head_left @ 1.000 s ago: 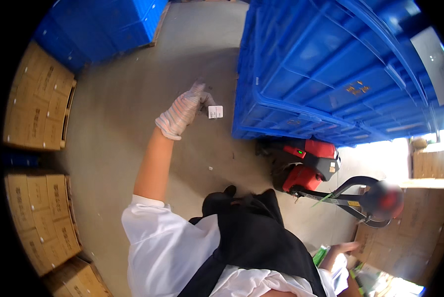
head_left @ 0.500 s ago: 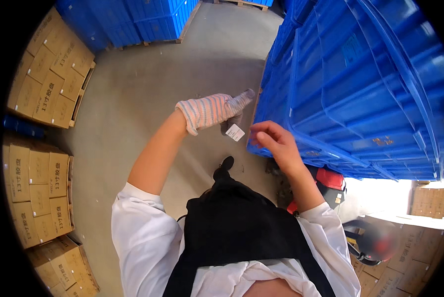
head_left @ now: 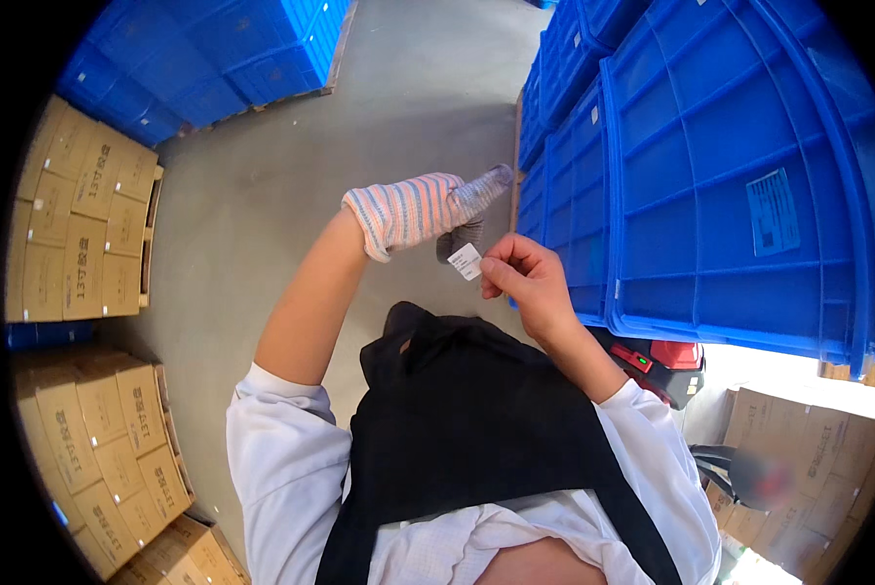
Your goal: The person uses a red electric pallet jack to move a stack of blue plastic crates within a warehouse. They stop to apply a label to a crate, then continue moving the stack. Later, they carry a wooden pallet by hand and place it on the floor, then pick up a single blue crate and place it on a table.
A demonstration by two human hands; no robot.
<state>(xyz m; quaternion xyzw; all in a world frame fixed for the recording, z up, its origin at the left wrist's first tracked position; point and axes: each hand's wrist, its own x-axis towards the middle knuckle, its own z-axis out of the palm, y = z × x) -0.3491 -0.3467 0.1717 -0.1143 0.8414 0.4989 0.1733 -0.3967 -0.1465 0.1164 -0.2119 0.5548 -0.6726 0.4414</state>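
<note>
My left hand (head_left: 426, 205) wears a striped knit glove in pink, grey and white, dark at the fingers. One finger stretches toward the blue containers while the others curl down, partly hidden. At those curled dark fingertips is a small white sticker label (head_left: 465, 260) with fine print. My right hand (head_left: 537, 288) is bare and pinches the label's right edge between thumb and forefinger. Both hands meet at this label, in front of my black apron (head_left: 476, 409).
Large blue plastic containers (head_left: 710, 185) stand close on my right, one bearing a pale blue sheet (head_left: 774, 213). More blue containers (head_left: 233, 58) are at the far left. Stacked cardboard boxes (head_left: 86, 214) on pallets line the left. A red-and-black machine (head_left: 666, 361) sits at the lower right.
My right hand has moved left and closed its fingertips on the label's edge; before, it was just apart from it. The view has shifted, showing more of the right-hand containers' side.
</note>
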